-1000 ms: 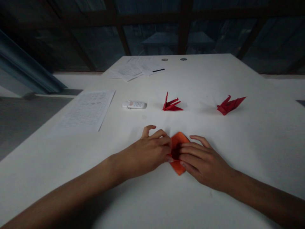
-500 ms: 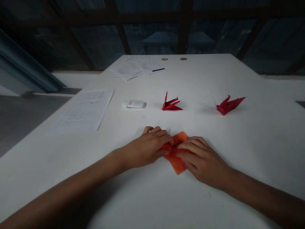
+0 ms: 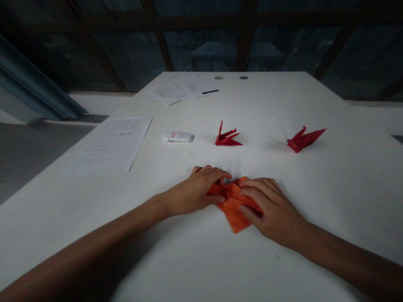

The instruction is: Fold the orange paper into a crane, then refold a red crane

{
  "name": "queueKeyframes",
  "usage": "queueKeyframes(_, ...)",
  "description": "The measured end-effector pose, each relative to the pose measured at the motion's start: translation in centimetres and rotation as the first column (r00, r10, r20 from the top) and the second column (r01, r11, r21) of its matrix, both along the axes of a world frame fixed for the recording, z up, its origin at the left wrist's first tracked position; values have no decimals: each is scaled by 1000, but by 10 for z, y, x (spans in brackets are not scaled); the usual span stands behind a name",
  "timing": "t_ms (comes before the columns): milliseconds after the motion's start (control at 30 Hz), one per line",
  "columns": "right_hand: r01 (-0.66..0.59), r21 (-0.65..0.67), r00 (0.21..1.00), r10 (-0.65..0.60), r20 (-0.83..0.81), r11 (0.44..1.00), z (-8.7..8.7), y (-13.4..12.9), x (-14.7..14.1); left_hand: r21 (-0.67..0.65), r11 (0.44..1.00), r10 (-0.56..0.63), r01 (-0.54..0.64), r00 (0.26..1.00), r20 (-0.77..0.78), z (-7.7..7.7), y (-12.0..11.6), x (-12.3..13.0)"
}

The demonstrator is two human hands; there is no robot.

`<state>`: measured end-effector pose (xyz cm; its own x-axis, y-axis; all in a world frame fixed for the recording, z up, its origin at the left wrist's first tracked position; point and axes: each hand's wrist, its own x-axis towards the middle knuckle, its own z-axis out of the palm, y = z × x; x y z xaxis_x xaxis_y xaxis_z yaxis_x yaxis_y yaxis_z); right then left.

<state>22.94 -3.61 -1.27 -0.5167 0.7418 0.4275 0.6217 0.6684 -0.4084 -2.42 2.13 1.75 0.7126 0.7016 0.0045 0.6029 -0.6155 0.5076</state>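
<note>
An orange sheet of folded paper (image 3: 236, 212) lies on the white table, creased and partly covered by both hands. My left hand (image 3: 204, 188) grips its left side, with the thumb on top and the fingers curled over the far edge. On the right side, my right hand (image 3: 267, 205) holds the paper between thumb and fingers. Beyond the hands stand two red origami cranes, one crane (image 3: 227, 137) straight ahead and another crane (image 3: 304, 138) farther right.
A white marker-like object with printing (image 3: 178, 136) lies left of the nearer crane. A written sheet (image 3: 110, 144) rests at the table's left edge. More papers (image 3: 176, 90), a dark strip (image 3: 210, 91) and two small round discs (image 3: 244, 77) are at the far end.
The orange paper is spread wider between the hands, with more of its creased middle showing. My fingers have shifted slightly apart on it.
</note>
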Motion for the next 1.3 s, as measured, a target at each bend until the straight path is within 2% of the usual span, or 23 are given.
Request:
queueKeyframes(100, 78, -47, 997, -79, -17, 996, -2, 2, 1, -36, 999, -25, 27, 998, 50, -1, -1, 3)
queueKeyframes(200, 104, -94, 995, -105, 4, 990, -5, 4, 3, -56, 998, -14, 17, 999, 52, -1, -1, 5)
queueKeyframes(467, 33, -110, 999, -32, 12, 993, -3, 9, 4, -76, 996, -37, 43, 995, 88, -3, 0, 4)
queueKeyframes(667, -2, 45, 998, 0, 59, 999, -1, 3, 2, -3, 997, -78, 78, 994, 78, -3, -2, 3)
queueKeyframes(767, -61, 113, 992, 48, 118, 992, 1, 1, 2, 68, 993, -106, 101, 991, 81, -5, -3, 3)
queueKeyframes(900, -188, 123, 974, 169, 152, 974, 3, 2, 3, 174, 972, -179, 158, 977, 118, -10, -6, 4)
queueKeyframes(1033, -187, 86, 978, 177, 107, 979, 2, 4, 5, 214, 951, -256, 224, 957, 135, -11, -6, 4)
queueKeyframes(1300, -101, -1, 995, 101, -7, 995, 4, 5, 6, 95, 960, -275, 262, 944, 183, -6, -3, -1)
